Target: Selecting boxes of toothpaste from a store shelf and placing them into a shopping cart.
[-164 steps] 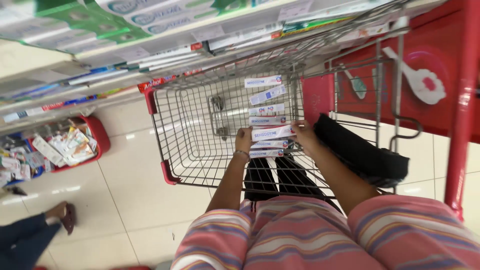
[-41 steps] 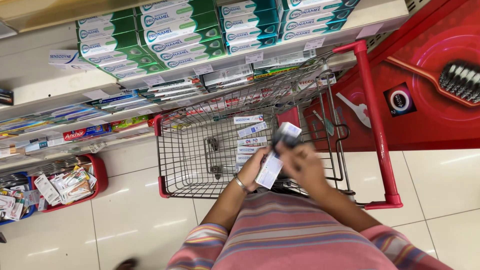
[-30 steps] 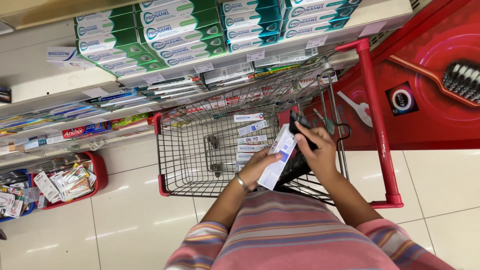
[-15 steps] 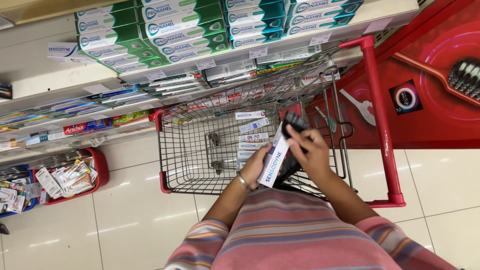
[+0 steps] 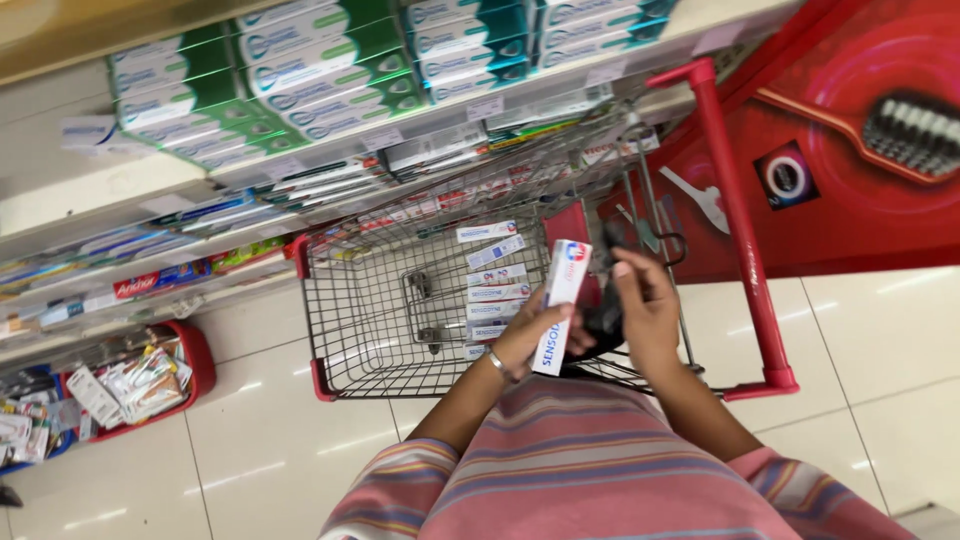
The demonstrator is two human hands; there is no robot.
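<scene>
My left hand grips a long white toothpaste box by its lower half and holds it upright over the near end of a wire shopping cart. My right hand is just right of the box and is closed on a dark object, with the fingers close to the box's upper edge. What the dark object is stays unclear. Several similar white boxes lie in a row on the cart's floor, beyond my hands.
Shelves stacked with green and teal cartons run above and behind the cart. The cart's red handle stands to my right against a red display panel. A red floor basket of packets sits at the left.
Both hands were down in the cart among the boxes; now one box is lifted out. Over the last second the box tilted more upright and my right hand closed in beside it.
</scene>
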